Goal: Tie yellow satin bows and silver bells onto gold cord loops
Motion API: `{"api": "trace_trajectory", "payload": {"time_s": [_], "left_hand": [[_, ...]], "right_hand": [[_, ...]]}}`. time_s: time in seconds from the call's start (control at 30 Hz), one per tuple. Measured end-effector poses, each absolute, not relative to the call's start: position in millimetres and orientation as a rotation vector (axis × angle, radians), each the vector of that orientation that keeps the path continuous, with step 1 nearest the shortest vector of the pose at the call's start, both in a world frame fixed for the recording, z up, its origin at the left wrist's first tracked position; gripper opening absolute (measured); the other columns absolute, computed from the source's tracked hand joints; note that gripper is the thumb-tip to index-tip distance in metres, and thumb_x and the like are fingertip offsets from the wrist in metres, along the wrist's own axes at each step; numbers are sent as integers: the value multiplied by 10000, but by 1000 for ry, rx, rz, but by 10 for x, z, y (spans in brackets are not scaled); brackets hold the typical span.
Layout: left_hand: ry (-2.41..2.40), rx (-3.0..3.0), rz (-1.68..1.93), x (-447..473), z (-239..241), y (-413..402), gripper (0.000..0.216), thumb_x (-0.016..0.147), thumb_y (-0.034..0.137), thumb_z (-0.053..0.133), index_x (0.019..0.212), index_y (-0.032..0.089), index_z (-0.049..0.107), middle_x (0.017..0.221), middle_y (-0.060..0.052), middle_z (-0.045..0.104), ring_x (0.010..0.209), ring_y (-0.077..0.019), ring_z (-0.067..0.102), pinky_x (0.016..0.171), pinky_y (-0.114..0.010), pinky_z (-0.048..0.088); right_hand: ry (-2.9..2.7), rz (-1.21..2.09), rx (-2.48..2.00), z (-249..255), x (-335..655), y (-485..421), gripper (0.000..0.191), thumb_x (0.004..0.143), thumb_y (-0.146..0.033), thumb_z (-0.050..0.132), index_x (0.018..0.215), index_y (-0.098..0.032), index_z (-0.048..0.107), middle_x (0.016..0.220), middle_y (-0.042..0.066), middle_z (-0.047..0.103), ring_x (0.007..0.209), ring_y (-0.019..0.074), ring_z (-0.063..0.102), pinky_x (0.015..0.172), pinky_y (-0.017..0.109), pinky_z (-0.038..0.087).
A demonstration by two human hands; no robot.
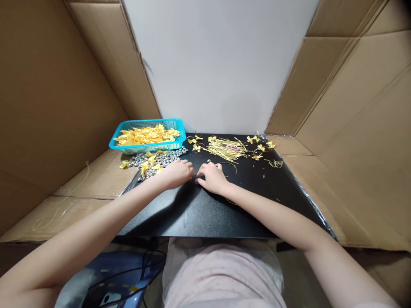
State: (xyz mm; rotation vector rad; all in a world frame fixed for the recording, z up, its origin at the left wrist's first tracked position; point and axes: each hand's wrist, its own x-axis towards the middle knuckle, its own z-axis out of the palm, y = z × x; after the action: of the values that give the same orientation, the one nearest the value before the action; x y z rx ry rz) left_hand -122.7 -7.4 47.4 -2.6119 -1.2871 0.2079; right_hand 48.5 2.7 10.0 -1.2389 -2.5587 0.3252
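Close together over the middle of the black table [199, 218], both hands are bent at the fingers. My left hand [178, 173] is closed beside a pile of silver bells [167, 158] with yellow bows [150, 164] lying on it; whatever its fingertips pinch is hidden. My right hand [212, 177] has thumb and fingers curled round a thin gold cord [231, 165], which shows behind the hand and under the wrist. A fine line crosses the small gap between the hands. One silver bell [209, 161] sits at the right fingertips.
A blue basket [115, 143] of yellow bows stands back left. Behind my right hand lie a bundle of gold cords [218, 149] and a pink clip [232, 148]. Several cord loops with bows [260, 148] are around it. Cardboard walls [356, 128] flank the table.
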Motion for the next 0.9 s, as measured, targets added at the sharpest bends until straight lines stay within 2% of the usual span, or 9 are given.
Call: {"api": "trace_trajectory", "payload": {"time_s": [0.13, 0.23, 0.37, 0.57, 0.77, 0.9], "left_hand": [[-1333, -2607, 192, -1309, 549, 15, 156, 855, 193, 560, 770, 167, 688, 830, -91, 687, 851, -230, 640, 719, -309, 454], [-1377, -2595, 154, -1377, 571, 58, 152, 830, 178, 553, 781, 171, 697, 832, -84, 693, 853, -227, 643, 730, -303, 463], [-1420, -2585, 63, -1410, 569, 98, 183, 822, 189, 523, 794, 172, 703, 880, -94, 695, 865, -233, 637, 746, -312, 474], [-1457, -2650, -147, -1337, 497, 179, 193, 820, 221, 521, 800, 171, 707, 859, -98, 681, 872, -241, 622, 783, -329, 478], [-1513, -2810, -442, -1320, 374, 145, 120, 780, 258, 613, 790, 180, 705, 831, -70, 664, 830, -218, 622, 764, -317, 483], [-1597, -2917, -732, -1264, 309, 26, 206, 766, 358, 682, 869, 183, 716, 856, -42, 674, 777, -173, 617, 705, -279, 488]], "right_hand": [[-2650, 317, -1299, 192, 318, 36, 185, 853, -360, 658, 872, -192, 732, 1062, 86, 671, 1077, 276, 518, 902, 476, 373], [-2708, 271, -1348, 279, 158, 29, 130, 825, -247, 673, 923, -179, 726, 1105, 119, 655, 1114, 311, 498, 939, 550, 369], [-2776, 190, -1344, 342, 75, -5, 249, 835, -95, 584, 1052, -140, 697, 1175, 181, 615, 1157, 342, 463, 994, 647, 306], [-2849, 167, -1148, 230, 282, -118, 229, 850, -30, 511, 952, -104, 703, 1214, 208, 559, 1169, 332, 413, 1025, 579, 293], [-2694, 391, -1127, 106, 678, -74, 148, 924, -154, 522, 876, -146, 661, 1181, 137, 556, 1119, 270, 438, 957, 485, 361], [-2450, 588, -1207, 90, 879, 52, 160, 953, -201, 497, 857, -165, 620, 1214, 98, 534, 1136, 242, 431, 953, 452, 379]]}}
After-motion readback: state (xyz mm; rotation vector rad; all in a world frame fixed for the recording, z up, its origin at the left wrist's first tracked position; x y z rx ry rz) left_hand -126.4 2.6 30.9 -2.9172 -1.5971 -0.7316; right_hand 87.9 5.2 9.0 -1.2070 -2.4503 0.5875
